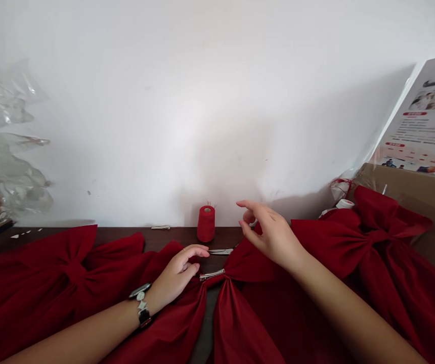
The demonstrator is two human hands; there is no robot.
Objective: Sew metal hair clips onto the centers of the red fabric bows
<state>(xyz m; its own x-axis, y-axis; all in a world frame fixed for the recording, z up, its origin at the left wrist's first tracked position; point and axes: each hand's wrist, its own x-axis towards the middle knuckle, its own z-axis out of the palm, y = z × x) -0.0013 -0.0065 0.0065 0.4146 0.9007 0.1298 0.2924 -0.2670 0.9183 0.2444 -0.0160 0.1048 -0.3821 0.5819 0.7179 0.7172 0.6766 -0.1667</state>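
Observation:
A red fabric bow (248, 260) lies in front of me with its tails toward me, and a silver metal hair clip (212, 275) sits across its middle. My left hand (183, 265) rests at the bow's left side, thumb apart from the fingers, with nothing visible in it. Raised above the bow's right side, my right hand (265, 230) has its index finger stretched out and the thumb apart; it holds nothing I can see. Between the hands lie the blades of a pair of scissors (222, 251), their handles hidden. Behind them stands a cone of red thread (206, 224) with thin needles at its top.
More red bows lie at the left (75, 270) and the right (377, 235). Another metal clip (160, 227) is by the white wall (164, 101). Clear plastic wrapping (8, 146) hangs at the left, and a printed sheet (426, 126) leans above a cardboard box (415, 197) at the right.

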